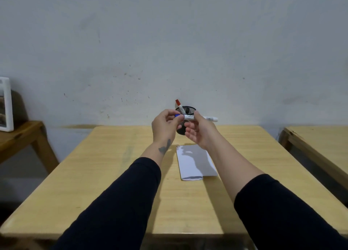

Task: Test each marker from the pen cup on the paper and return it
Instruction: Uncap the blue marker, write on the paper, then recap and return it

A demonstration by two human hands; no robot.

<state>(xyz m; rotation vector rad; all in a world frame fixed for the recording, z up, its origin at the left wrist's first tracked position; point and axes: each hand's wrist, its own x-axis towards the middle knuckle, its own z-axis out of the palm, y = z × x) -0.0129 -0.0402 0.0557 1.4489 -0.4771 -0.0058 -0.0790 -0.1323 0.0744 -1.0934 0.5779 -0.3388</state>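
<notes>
Pale grey-blue plaster wall (169, 33), scuffed and speckled, backs a light yellow wooden worktop (113, 174) that runs from the camera to the wall. Both arms reach forward in dark sleeves, and the hands meet above the far end of the worktop. The right hand (200, 132) holds a white marker with a blue cap (189, 117) lying roughly level, its fingers wrapped around the middle of the barrel while the tail end sticks out past that grip to the right. The left hand (164, 125) pinches the blue cap (177, 115) between thumb and fingertips, so each grip is closed on one end of the same marker; whether the cap is seated or already loose cannot be told. Directly behind the two grips stands a round black mesh pen cup (185, 110) near the wall, with a white marker with a red cap (178, 105) leaning up out of it and a dark item beside that. Below the grips, nearer the camera, a white sheet of paper (195, 162) lies flat on the worktop under the hands' shadow. A darker wooden side table (22, 137) with a white framed object (6, 104) stands off to the left.
</notes>
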